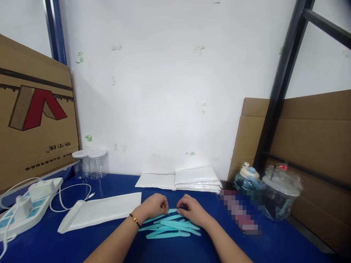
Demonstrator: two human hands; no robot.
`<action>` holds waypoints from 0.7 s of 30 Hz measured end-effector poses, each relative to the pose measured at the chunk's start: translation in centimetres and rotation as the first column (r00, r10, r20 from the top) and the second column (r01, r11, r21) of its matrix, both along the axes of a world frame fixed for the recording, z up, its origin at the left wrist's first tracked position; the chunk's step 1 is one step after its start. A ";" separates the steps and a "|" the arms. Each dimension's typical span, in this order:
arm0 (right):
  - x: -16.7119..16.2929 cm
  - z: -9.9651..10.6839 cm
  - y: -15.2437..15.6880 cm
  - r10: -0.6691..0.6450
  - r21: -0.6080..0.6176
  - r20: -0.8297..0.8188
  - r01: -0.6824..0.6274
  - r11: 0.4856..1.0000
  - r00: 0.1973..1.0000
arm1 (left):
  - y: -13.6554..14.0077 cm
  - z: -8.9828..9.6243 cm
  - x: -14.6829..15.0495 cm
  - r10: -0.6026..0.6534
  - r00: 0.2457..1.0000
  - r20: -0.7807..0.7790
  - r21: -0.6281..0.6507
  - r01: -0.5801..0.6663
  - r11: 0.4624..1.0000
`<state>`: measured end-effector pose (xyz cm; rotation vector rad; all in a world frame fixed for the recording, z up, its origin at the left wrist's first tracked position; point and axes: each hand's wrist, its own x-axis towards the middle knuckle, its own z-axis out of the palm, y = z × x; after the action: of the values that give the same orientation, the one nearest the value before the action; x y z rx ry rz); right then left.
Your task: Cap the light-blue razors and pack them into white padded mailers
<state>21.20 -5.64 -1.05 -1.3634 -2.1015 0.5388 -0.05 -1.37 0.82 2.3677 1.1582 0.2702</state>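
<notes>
A pile of thin, flat turquoise plastic sticks (175, 225) lies on the blue tabletop between my forearms, the sticks crossing at various angles. My left hand (155, 205) is closed in a pinch at the pile's far side, at one end of a turquoise stick (172, 210). At that stick's other end my right hand (191, 210) pinches with thumb and forefinger. My fingers cover both of its ends. Left of my left hand lies a flat white padded mailer (101, 212), its flap end toward the left.
White mailers (196, 177) are stacked against the wall. Clear lidded jars (98, 166) and a white power strip (30, 208) with cables stand left. On the right are a blurred-out flat object (240, 212), a bottle (246, 177) and a plastic cup (281, 193). Cardboard (35, 120) flanks the table.
</notes>
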 end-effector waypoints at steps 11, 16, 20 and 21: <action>-0.7 -0.2 0.7 -0.073 -0.008 0.013 0.073 0.997 0.997 | 0.5 -1.1 -0.2 -0.029 0.996 0.087 0.075 0.023 0.997; -1.3 0.0 1.2 -0.100 0.026 0.091 0.098 0.995 0.991 | 1.0 -1.4 -0.2 -0.019 0.997 0.074 0.164 0.006 0.986; -1.6 0.7 1.3 -0.114 0.056 0.194 0.105 0.993 0.974 | 0.8 -1.1 0.2 -0.031 0.997 0.069 0.262 0.012 0.965; -1.6 0.9 1.3 -0.111 0.064 0.219 0.099 0.993 0.969 | 0.8 -1.0 0.3 -0.031 0.997 0.068 0.264 0.012 0.965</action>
<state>19.57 -4.36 -0.12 -1.5555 -2.1858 0.2958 0.24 -0.60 -0.14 2.5729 1.1208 0.5270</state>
